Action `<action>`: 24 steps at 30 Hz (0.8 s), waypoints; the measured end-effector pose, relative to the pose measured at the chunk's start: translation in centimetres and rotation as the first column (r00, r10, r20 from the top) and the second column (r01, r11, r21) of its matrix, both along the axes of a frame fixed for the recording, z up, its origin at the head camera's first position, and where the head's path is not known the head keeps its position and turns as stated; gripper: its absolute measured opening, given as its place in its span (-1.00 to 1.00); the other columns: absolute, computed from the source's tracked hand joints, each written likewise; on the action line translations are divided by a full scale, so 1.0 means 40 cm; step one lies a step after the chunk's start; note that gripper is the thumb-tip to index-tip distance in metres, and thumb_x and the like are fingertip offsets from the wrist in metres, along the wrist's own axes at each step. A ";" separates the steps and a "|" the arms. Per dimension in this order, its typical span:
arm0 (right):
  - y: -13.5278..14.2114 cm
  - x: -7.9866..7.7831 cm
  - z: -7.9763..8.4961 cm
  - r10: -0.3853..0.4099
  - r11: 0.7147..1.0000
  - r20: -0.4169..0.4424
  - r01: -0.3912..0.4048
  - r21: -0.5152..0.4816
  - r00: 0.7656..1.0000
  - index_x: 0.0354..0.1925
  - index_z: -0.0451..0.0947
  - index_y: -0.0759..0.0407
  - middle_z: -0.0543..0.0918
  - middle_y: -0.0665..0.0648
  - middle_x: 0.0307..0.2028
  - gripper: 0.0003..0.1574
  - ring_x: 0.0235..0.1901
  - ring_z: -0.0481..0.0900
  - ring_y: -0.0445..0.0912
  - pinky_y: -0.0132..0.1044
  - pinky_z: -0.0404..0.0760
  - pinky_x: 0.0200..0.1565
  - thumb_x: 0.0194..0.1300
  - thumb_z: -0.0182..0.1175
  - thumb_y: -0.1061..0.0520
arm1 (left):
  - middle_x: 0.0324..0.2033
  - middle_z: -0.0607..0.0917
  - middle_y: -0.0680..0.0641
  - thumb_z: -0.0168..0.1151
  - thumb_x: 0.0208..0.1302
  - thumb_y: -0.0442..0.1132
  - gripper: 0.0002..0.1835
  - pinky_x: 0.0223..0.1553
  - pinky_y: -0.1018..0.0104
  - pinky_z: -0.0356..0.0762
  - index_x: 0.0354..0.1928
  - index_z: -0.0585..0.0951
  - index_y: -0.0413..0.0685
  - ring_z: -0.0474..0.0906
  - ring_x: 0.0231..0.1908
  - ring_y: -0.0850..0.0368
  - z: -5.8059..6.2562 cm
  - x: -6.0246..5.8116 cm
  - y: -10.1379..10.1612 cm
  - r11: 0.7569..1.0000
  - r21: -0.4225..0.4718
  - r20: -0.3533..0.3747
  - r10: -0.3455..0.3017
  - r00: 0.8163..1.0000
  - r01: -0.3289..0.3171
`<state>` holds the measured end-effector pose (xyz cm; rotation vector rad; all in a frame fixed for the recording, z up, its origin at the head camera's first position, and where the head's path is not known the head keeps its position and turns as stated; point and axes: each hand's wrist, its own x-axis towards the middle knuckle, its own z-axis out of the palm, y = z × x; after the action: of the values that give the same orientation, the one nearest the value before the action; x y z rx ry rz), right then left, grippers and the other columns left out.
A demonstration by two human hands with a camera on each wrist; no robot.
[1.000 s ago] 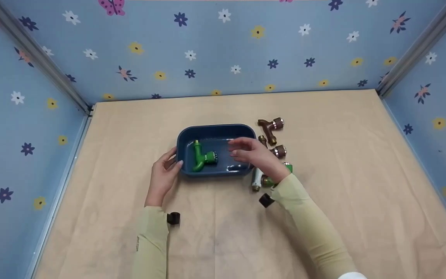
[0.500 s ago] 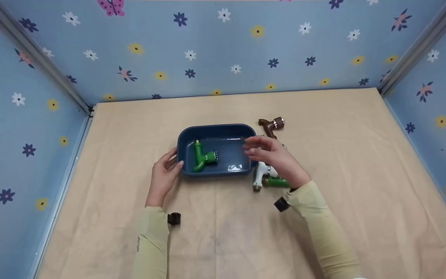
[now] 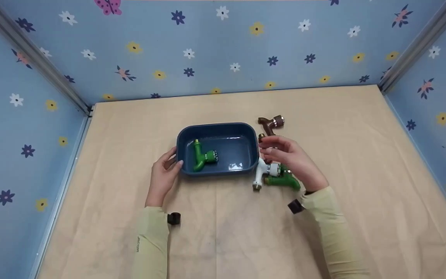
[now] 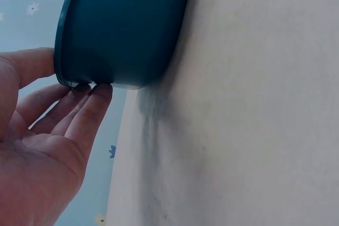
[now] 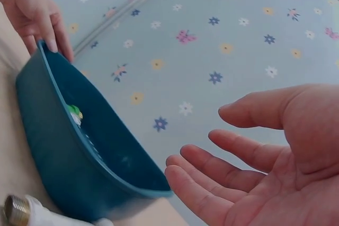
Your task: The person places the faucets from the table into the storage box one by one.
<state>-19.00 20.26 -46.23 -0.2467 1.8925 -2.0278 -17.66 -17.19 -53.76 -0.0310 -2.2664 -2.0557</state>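
A dark blue plastic basin (image 3: pixel 229 173) sits on the table in the head view, with a green water tap (image 3: pixel 199 157) lying in its left half. My left hand (image 3: pixel 163 176) grips the basin's left end, thumb at the rim and fingertips against the outer wall (image 4: pixel 69 109). Nothing is in my right hand (image 3: pixel 294 161), whose loosely bent fingers hover beside the basin's right end, thumb apart in the right wrist view (image 5: pixel 254 157). Under and near this hand lie a white tap (image 3: pixel 259 174), another green tap (image 3: pixel 285 181) and a brown tap (image 3: pixel 261 137), partly hidden.
Farther back, right of the basin, a second brown tap (image 3: pixel 271 123) lies on the beige-covered table (image 3: pixel 215 228). Blue flowered panels (image 3: pixel 223 42) enclose the back and both sides. Each wrist carries a small black camera (image 3: pixel 174 218).
My right hand has moved right, from over the basin's inside to beyond its right rim, uncovering the white and green taps. My left hand and the basin stay put.
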 end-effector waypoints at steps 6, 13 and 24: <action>0.048 0.009 0.000 -0.046 0.999 -0.008 0.045 -0.009 0.999 0.24 0.28 0.47 0.40 0.48 0.16 -0.47 0.15 0.39 0.31 0.09 0.37 0.21 0.37 0.12 0.30 | 0.25 0.39 -0.29 0.20 0.28 -0.47 -0.44 0.21 0.18 0.38 0.31 0.35 -0.33 0.41 0.19 -0.15 0.000 -0.001 0.000 1.000 0.001 0.004 0.003 1.000 -0.003; 0.087 0.019 -0.012 -0.093 0.995 -0.006 0.093 0.041 0.996 0.20 0.33 0.43 0.44 0.46 0.13 -0.52 0.08 0.51 0.13 0.01 0.43 0.18 0.36 0.14 0.29 | 0.26 0.40 -0.26 0.21 0.28 -0.44 -0.44 0.21 0.22 0.38 0.32 0.35 -0.30 0.41 0.19 -0.10 -0.001 0.000 -0.003 1.000 -0.016 0.016 -0.001 1.000 0.001; 0.136 0.026 -0.041 -0.119 0.991 0.012 0.118 0.064 0.993 0.24 0.25 0.50 0.40 0.49 0.16 -0.40 0.15 0.42 0.22 0.06 0.40 0.19 0.37 0.16 0.21 | 0.27 0.37 -0.29 0.20 0.29 -0.43 -0.44 0.23 0.18 0.35 0.32 0.34 -0.31 0.38 0.21 -0.15 0.003 0.000 -0.002 1.000 0.003 0.025 -0.009 1.000 0.009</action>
<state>-17.96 25.72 -47.86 -0.1036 2.0011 -2.0337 -17.64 -17.28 -53.64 -0.0158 -2.2813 -2.0759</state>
